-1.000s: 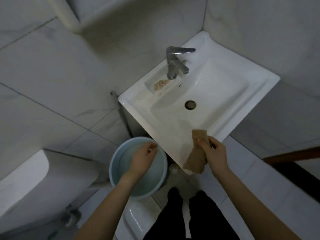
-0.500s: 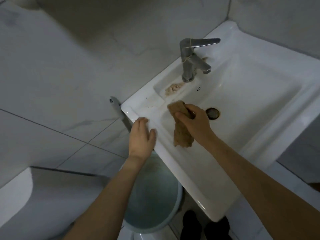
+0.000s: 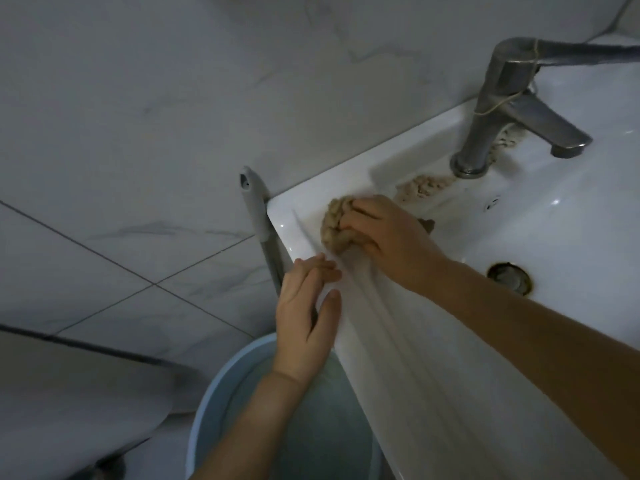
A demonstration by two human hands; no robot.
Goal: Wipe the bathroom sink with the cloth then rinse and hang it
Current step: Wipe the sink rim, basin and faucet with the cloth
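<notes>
As right hand [image 3: 388, 237] grips balled cloth [image 3: 336, 226] on ledge of sink [image 3: 571, 216], long axis unclear, half hidden, left hand [image 3: 306, 315] flat on rim.

Home bathroom, white sink [image 3: 519, 237], chrome tap [image 3: 498, 109], grey marble-look wall tiles [image 3: 173, 98]

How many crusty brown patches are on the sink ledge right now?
2: one brown patch between the cloth and the tap base, a second patch behind the tap. The right hand and cloth may cover more.
</notes>
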